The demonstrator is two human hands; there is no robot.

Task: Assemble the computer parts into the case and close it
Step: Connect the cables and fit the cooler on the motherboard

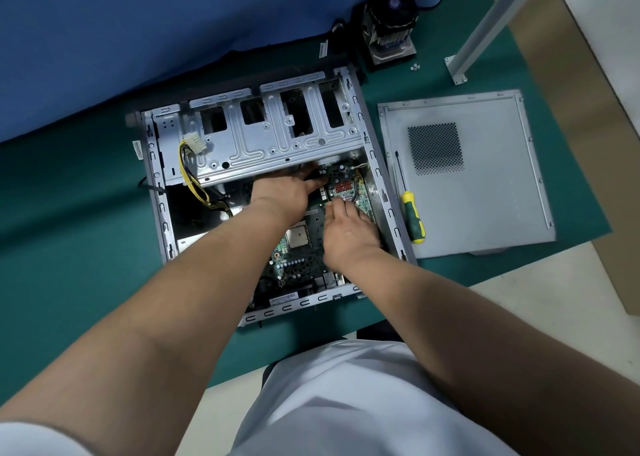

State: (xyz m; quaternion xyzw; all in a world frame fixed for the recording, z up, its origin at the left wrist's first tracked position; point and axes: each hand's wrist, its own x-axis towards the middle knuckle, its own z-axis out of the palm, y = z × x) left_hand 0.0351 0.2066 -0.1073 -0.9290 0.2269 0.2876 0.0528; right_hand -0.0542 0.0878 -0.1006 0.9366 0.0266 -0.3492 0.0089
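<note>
Both forearms reach from the near edge of the mat into the open case, lying on its side so the board faces up. Left hand reaches under the drive cage; whether its hidden fingers hold anything I cannot tell. Right hand rests on the motherboard, fingertips by the red heatsink, likely seating a part. Side panel lies right of the case, screwdriver on its left edge, cooler and screws at the far edge, awaiting fitting. Stickers on the case are unreadable.
</note>
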